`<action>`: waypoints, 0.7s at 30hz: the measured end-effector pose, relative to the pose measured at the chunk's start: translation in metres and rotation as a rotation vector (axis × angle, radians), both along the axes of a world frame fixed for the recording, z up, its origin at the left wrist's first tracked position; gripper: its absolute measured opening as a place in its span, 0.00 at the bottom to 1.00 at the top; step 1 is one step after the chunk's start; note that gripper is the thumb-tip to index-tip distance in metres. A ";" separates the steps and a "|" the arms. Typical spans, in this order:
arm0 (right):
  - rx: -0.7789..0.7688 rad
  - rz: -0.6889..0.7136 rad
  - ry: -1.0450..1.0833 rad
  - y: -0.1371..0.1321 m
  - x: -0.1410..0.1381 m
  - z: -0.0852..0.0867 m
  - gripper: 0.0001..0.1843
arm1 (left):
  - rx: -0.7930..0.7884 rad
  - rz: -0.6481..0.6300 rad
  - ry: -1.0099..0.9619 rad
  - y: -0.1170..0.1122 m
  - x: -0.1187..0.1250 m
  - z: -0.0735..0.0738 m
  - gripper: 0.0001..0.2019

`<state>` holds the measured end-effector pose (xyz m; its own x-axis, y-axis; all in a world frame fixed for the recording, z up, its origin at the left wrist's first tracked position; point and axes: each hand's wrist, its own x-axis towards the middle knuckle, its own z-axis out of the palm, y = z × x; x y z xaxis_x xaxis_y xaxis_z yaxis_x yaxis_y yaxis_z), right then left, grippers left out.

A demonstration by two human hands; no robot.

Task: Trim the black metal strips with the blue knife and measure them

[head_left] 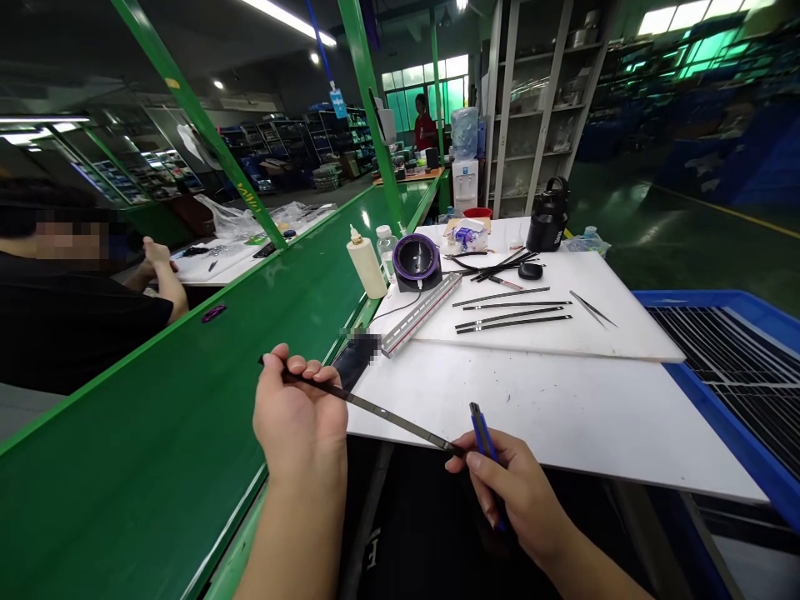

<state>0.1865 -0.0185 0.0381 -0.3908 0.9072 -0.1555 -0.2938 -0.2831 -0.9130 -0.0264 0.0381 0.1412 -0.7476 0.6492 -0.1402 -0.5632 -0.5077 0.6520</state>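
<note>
A thin, dark strip (387, 414) slants between my two hands above the near edge of the white table (425, 392). My left hand (303, 417), palm up, has its fingers closed around the strip's upper end. At the lower end, the fingertips of my right hand (516, 479) pinch the strip. That same hand also grips a blue utility knife (483, 433), its dark tip pointing up; whether the blade is out I cannot tell. Several similar black strips (518, 319) lie farther back on a white board (625, 337), beside metal tweezers (592, 307).
A slotted metal bar (422, 315) lies left of the strips. Behind it stand a round fan (417, 260) and a cream bottle (367, 267). A black flask (550, 218) is at the back. On the right, a blue tray (675, 302) holds many strips. Past the green partition (187, 383) sits another person.
</note>
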 end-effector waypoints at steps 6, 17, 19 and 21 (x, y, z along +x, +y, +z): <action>-0.073 -0.063 0.027 0.003 -0.001 0.006 0.18 | -0.010 0.029 -0.005 0.002 0.000 -0.003 0.08; -0.101 -0.113 0.150 -0.004 0.006 0.028 0.16 | 0.115 -0.057 0.004 -0.017 0.003 0.011 0.11; -0.094 -0.122 0.196 -0.008 0.009 0.035 0.16 | 0.182 -0.088 0.034 -0.025 0.003 0.015 0.10; -0.073 -0.122 0.229 -0.011 0.012 0.041 0.16 | 0.234 -0.122 0.058 -0.031 0.002 0.018 0.10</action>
